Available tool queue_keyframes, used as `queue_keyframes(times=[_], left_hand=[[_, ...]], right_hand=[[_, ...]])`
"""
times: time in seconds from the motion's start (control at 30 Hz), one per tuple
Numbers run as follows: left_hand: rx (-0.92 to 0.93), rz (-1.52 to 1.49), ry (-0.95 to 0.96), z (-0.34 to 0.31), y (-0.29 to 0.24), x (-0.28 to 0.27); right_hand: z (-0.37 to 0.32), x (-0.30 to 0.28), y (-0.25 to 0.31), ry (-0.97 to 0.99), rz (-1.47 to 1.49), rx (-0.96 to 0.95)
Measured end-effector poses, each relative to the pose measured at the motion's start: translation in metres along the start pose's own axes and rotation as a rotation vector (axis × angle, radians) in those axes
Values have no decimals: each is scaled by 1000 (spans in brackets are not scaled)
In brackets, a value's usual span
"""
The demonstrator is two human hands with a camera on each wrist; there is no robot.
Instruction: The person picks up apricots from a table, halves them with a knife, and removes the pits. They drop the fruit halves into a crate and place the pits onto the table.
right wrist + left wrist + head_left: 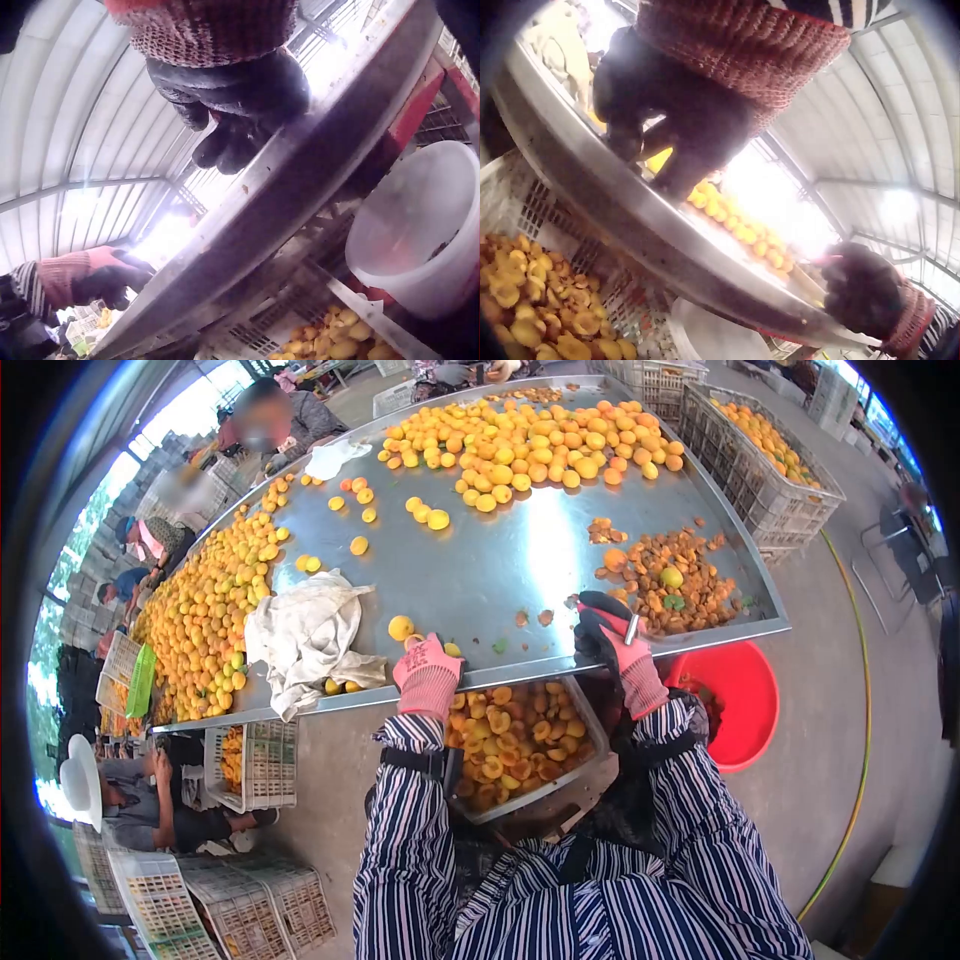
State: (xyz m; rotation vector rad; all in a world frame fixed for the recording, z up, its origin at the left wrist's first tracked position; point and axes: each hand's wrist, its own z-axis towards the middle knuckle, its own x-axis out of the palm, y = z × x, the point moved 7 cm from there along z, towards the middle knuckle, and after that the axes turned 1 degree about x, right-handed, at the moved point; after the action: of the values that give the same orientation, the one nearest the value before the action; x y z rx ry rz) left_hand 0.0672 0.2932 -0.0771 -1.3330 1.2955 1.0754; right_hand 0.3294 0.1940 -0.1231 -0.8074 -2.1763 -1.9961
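Note:
My left hand (428, 668), in a pink glove with a dark palm, is at the near edge of the metal table (450, 575). A whole apricot (400, 627) lies just beyond its fingers. In the left wrist view a yellow fruit (658, 160) shows in the gap between those fingers; I cannot tell whether they grip it. My right hand (617, 640), gloved alike, holds a short silver metal tool (631, 628) over the edge, its fingers curled. Right of it spreads a pile of brown pits (680, 575). Below the edge, a crate (596, 732) holds split apricot halves (515, 735).
Whole apricots heap at the far side (540, 445) and along the left (205, 620). A white cloth (305, 630) drapes over the near edge. On the floor at right are a red bucket (745, 705) and a yellow hose (862, 730). Several people surround the left side.

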Motion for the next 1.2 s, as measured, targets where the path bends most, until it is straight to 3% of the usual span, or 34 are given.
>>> queue_keyframes(times=[0.03, 0.2, 0.27, 0.3, 0.4, 0.43, 0.47, 0.5, 0.53, 0.6, 0.63, 0.7, 0.73, 0.77, 0.8, 0.87, 0.9, 1.0, 1.03, 1.07, 1.1, 1.13, 1.17, 1.2], left_hand=[[34, 86, 140, 7, -2, 12], [97, 130, 76, 23, -6, 32], [138, 143, 10, 20, -6, 26], [141, 100, 6, 15, -5, 18], [132, 10, 22, 0, -3, -5], [180, -180, -51, -6, 3, -8], [229, -372, -135, -12, 6, -15], [237, -375, -142, -20, 8, -14], [286, -995, 64, -33, 6, -2], [315, -2226, 535, -67, -4, 12], [309, -2230, 531, -77, -2, 17], [236, -2465, 698, -99, -7, 30], [221, -2470, 697, -109, -9, 36], [324, -2491, 713, -120, -13, 34], [425, -2510, 724, -130, -13, 31], [341, -2617, 785, -145, -3, 34], [346, -2659, 775, -152, 3, 31], [399, -2746, 852, -164, 21, 25], [389, -2726, 816, -170, 26, 18], [378, -2706, 780, -176, 31, 13], [308, -2589, 636, -180, 41, 16], [303, -2591, 625, -184, 44, 12], [334, -2511, 520, -188, 50, 7], [361, -2426, 420, -192, 55, 4]], right_hand=[[-1, 0, 1, 7, -31, -13], [3, -10, -2, 12, -32, 56], [9, -15, -3, 1, -234, 19], [0, -10, 11, 22, -454, -80], [-54, 41, 62, 92, -303, -151], [-58, 34, 47, 119, -197, -102], [-41, -10, -12, -52, -244, -237], [-50, -11, -29, -13, -94, -266], [-62, -1, -31, 26, 57, -286], [-89, 16, -21, 37, -436, -116], [-105, 31, -17, 21, -233, -115], [-129, 71, 2, 100, -282, -183], [-135, 87, 4, 148, -272, -199], [-143, 95, 11, 141, -779, -187], [-148, 96, 9, 147, -780, -175], [-156, 97, 4, 165, -1015, -177], [-156, 97, 0, 265, -1051, -153], [-172, 106, 18, 322, -967, -263], [-177, 116, 26, 377, -867, -135], [-181, 120, 26, 385, -868, -133], [-185, 124, 28, 390, -826, -189], [-189, 130, 32, 396, -782, -244], [-194, 133, 29, 402, -642, -100], [-199, 136, 22, 409, -641, -94]])
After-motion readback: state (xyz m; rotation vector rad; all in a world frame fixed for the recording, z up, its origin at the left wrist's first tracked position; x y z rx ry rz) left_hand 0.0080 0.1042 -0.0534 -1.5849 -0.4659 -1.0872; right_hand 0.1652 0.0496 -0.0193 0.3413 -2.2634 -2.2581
